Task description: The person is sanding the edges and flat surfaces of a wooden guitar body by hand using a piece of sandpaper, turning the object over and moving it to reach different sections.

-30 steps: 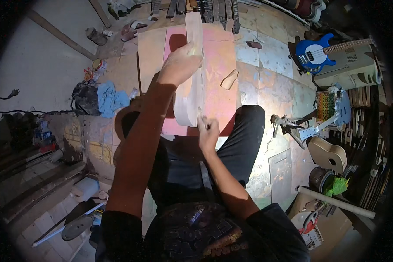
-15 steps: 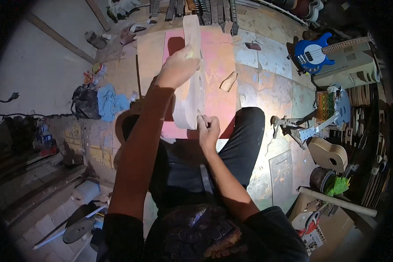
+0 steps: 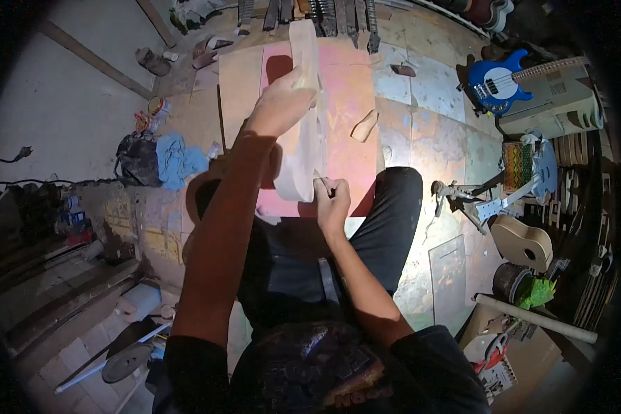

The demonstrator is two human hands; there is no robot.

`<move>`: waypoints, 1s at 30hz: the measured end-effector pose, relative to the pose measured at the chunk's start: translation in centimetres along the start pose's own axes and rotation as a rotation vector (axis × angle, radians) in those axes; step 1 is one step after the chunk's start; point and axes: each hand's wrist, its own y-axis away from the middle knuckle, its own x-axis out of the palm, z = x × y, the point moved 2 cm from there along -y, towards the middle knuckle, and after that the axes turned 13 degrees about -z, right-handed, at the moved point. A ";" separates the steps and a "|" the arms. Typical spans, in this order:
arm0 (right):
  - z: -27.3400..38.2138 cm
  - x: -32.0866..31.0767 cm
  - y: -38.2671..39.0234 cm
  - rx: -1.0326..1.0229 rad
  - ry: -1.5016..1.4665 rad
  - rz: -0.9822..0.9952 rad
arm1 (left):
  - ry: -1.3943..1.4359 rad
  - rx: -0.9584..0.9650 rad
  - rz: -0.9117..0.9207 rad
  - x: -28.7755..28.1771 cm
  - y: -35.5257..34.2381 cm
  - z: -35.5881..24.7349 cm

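Note:
A long pale wooden piece point(image 3: 298, 169) stands on edge along a pink and tan board point(image 3: 345, 83) in front of me, its near end curved. My left hand point(image 3: 283, 103) grips the piece at its upper middle, fingers wrapped over the top. My right hand point(image 3: 332, 200) is closed in a pinch at the piece's lower right edge, near its curved end; whatever lies between the fingers is too small to make out. A small carved wooden offcut point(image 3: 363, 126) lies on the board to the right.
Around me are my bent legs point(image 3: 393, 207), a blue electric bass point(image 3: 497, 86), an acoustic guitar body point(image 3: 521, 241), a cardboard tube point(image 3: 535, 317), blue cloth point(image 3: 179, 162), a black bag point(image 3: 136, 159) and several dark strips point(image 3: 303, 21) beyond the board on the tiled floor.
The wooden piece and both hands shifted slightly down, then back up. My right hand is now a little farther right, still pinched at the edge. My left hand keeps its grip.

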 end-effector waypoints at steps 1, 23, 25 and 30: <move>-1.4 -0.9 1.1 -0.050 0.083 0.005 | -0.030 -0.016 0.008 0.2 0.2 0.2; 0.3 0.1 -1.0 -0.021 -0.038 -0.006 | -0.069 -0.036 0.011 0.6 0.0 0.1; -1.8 -2.0 1.3 -0.021 0.059 0.024 | -0.094 -0.019 0.015 0.8 0.0 -0.1; -0.4 0.1 -1.4 -0.078 0.055 -0.001 | -0.041 -0.088 0.082 0.0 0.1 -1.6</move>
